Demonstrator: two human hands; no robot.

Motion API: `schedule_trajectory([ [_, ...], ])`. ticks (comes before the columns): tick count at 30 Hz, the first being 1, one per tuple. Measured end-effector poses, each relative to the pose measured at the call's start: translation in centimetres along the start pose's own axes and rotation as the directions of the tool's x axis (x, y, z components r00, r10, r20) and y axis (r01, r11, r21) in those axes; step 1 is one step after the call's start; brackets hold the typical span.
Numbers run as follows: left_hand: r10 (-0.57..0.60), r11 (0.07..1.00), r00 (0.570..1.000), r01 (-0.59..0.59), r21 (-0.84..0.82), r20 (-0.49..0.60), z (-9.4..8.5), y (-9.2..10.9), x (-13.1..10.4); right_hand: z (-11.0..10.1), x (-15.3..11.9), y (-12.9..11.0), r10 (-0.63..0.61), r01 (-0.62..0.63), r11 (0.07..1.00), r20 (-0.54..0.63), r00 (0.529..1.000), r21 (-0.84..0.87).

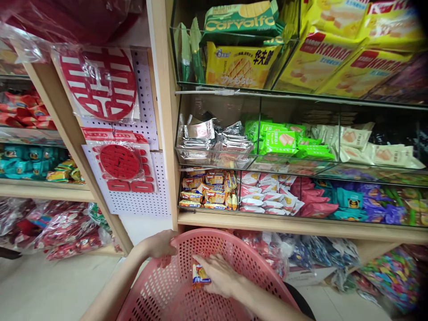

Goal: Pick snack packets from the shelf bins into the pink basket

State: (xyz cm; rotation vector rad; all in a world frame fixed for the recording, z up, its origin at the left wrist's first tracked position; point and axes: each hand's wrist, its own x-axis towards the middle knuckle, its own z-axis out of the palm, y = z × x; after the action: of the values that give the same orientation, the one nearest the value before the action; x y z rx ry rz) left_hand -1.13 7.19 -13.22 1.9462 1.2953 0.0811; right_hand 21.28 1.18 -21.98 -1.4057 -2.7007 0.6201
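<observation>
A pink perforated plastic basket (pixel 234 243) is low in front of me, below the shelves. My left hand (pixel 162 247) is closed over its left rim, with fingertips showing on the inner side. Inside the basket, my right hand (pixel 219 274) pinches a small wrapped snack packet (pixel 201 275) in yellow, blue and white. The packet's upper part is partly covered by my fingers. Similar yellow-and-blue snack packets (pixel 214 189) fill the left compartment of the lowest clear bin row, just above the basket.
Clear bins above hold green packets (pixel 281 139), silver packets (pixel 199 138) and yellow wafer packs (pixel 337 58). A wooden shelf edge (pixel 301 224) runs behind the basket. Red paper decorations (pixel 120 162) hang at left. Bagged goods (pixel 394 272) lie below, right.
</observation>
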Motion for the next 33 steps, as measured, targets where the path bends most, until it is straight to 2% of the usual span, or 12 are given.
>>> schedule_trajectory([
  [3, 0.022, 0.999, 1.000, -0.022, -0.039, 0.019, 0.4, -0.4, 0.0, 0.2, 0.0, 0.0, 0.003, -0.003, 1.000, 0.011, 1.000, 0.015],
  [10, 0.095, 0.989, 0.994, -0.101, -0.109, -0.052, 0.7, -0.5, -0.8, 0.9, 0.6, 0.3, 0.000, 0.000, 1.000, -0.026, 1.000, -0.015],
  [16, 0.096, 0.985, 0.994, -0.102, -0.137, -0.050, 0.8, -0.5, -0.8, 1.3, 0.4, 0.2, 0.015, -0.019, 0.997, -0.052, 0.999, -0.079],
  [23, 0.088, 0.985, 0.993, -0.099, -0.144, -0.080, 1.1, -0.9, -1.9, 1.5, 0.5, -0.2, 0.004, -0.005, 0.998, -0.015, 1.000, -0.061],
  [28, 0.084, 0.987, 0.987, -0.102, -0.128, -0.134, 1.1, -0.7, -3.3, 0.8, 0.1, -0.8, 0.001, -0.003, 0.996, -0.027, 1.000, -0.089],
  [33, 0.073, 0.986, 0.992, -0.087, -0.144, -0.103, 1.2, -0.8, -3.0, 0.4, 0.0, -1.1, 0.001, -0.003, 0.997, -0.031, 1.000, -0.081],
])
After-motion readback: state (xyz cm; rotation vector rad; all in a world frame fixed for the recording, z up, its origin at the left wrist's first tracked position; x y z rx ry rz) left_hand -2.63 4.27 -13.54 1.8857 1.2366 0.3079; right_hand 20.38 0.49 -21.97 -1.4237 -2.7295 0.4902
